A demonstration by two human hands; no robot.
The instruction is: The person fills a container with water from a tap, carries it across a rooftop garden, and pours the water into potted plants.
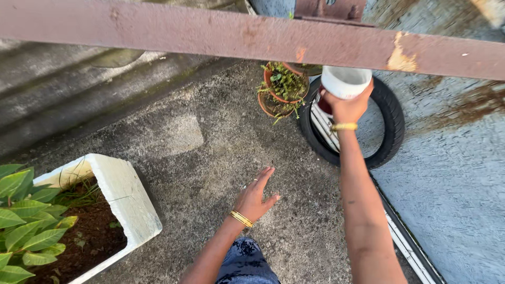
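The right hand (348, 108) reaches far forward and grips a white cup (345, 81) from below, fingers wrapped round its base. The cup stands nearly upright, its long axis running up and away from the camera, and its top is hidden behind a rusty brown beam (210, 32) that crosses the whole view. No label shows on its plain white side. It hangs just beside a terracotta pot (283, 89) filled with small green weeds, and above a black tyre (392, 123) lying flat on the concrete floor (221, 152).

The left hand (255, 197) hovers low over the floor, palm down, fingers spread and released, holding nothing. Both wrists carry a gold bangle.

At lower left sits a white box planter (123, 194) with dark soil and a broad-leaved green plant (23, 221). A strip of white rails (405, 244) runs along the floor from the tyre toward the lower right.
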